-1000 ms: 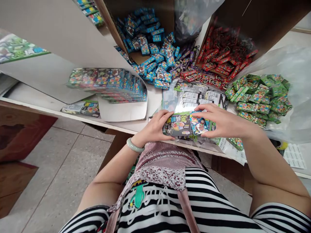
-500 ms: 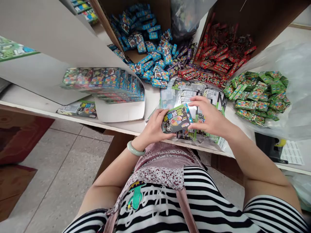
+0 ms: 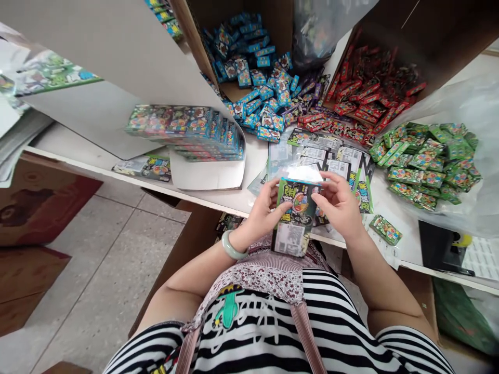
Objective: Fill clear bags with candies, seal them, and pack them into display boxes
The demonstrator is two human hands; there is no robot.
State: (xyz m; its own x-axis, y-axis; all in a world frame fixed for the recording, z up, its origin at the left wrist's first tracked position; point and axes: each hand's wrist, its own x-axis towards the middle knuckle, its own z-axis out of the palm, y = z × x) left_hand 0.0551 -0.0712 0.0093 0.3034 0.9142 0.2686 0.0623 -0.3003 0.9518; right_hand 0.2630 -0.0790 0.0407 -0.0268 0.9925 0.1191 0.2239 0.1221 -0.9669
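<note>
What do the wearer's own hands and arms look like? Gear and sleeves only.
No gloves. The left hand has a smooth, pale green bangle at its wrist; the right hand shows none. Both arms have short sleeves with black and white stripes, leaving the forearms uncovered.

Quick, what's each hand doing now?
Left hand: holding the left side of a black-and-green, rectangular printed-card packet.
Right hand: holding its right side.
</note>
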